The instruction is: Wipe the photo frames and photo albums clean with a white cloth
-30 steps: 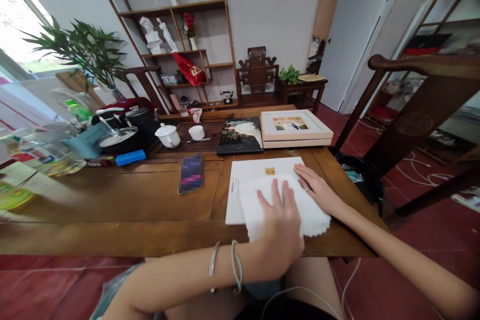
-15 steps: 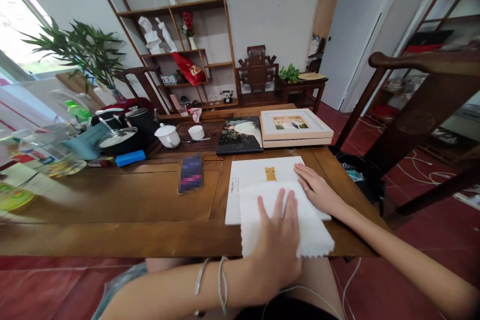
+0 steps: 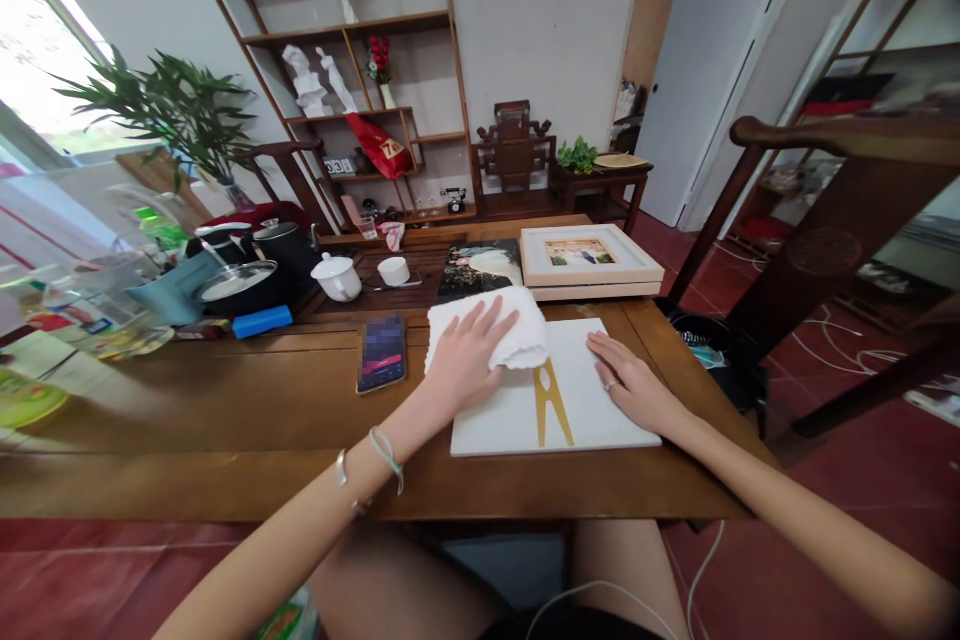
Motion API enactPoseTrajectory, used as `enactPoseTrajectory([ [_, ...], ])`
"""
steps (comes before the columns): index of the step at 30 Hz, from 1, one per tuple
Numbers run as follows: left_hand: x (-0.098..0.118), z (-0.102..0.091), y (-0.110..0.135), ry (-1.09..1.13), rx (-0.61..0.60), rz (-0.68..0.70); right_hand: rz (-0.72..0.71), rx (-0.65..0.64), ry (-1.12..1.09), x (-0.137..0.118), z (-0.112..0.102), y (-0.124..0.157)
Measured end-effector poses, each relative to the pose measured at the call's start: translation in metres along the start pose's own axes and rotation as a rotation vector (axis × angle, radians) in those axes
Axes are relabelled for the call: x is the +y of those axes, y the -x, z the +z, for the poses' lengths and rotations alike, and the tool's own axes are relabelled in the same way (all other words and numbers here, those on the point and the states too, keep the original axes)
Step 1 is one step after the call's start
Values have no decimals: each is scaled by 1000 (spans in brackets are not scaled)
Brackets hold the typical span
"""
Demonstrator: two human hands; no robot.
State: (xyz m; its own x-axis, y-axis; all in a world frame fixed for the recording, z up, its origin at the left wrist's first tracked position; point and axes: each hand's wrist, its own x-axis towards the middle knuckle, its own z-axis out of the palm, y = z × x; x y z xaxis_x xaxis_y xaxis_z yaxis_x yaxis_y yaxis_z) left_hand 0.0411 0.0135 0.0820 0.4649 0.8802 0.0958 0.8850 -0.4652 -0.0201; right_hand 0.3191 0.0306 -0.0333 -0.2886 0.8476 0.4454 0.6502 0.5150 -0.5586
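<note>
A white rectangular panel (image 3: 510, 425), like the back of a picture frame, lies flat on the wooden table. On it is a gold A-shaped piece (image 3: 541, 412), its upper end hidden by a folded white cloth (image 3: 521, 335). My left hand (image 3: 469, 350) presses the cloth from above with fingers spread, over the panel's far left corner. My right hand (image 3: 634, 385), a ring on one finger, rests flat with fingers stretched on the panel's right edge.
Behind the panel lie a dark photo board (image 3: 478, 265) and a light-framed picture (image 3: 592, 258). A phone (image 3: 382, 354) is to the left. Farther left stand a white lidded cup (image 3: 336, 276), a blue block (image 3: 262, 321) and a black pot (image 3: 238, 286). A wooden chair (image 3: 840, 210) is at right.
My left hand has slid the cloth away from me and to the left, uncovering the lower part of the gold piece. My right hand stays on the panel's right edge.
</note>
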Motion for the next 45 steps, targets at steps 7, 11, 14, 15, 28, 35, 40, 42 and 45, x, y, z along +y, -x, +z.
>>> enactPoseTrajectory([
  [7,-20,40,-2,-21,-108,100,27,2,3,-2,0,0],
  [11,-4,38,25,-2,-132,107,33,6,-5,-1,1,1],
  [14,14,37,55,0,-121,113,23,2,0,0,1,1],
  [15,20,36,66,3,-120,114,20,0,4,-1,1,1],
  [28,39,31,95,-9,-178,146,27,-18,37,-2,-1,1],
  [35,-12,21,20,33,-230,151,37,-35,51,-3,-2,0],
  [40,-23,38,-6,26,-128,133,35,-30,45,-3,-2,-1],
  [42,-19,39,0,27,-126,122,32,-25,48,-3,-2,0],
  [45,-5,34,26,67,-160,125,23,-24,55,-2,-1,0],
])
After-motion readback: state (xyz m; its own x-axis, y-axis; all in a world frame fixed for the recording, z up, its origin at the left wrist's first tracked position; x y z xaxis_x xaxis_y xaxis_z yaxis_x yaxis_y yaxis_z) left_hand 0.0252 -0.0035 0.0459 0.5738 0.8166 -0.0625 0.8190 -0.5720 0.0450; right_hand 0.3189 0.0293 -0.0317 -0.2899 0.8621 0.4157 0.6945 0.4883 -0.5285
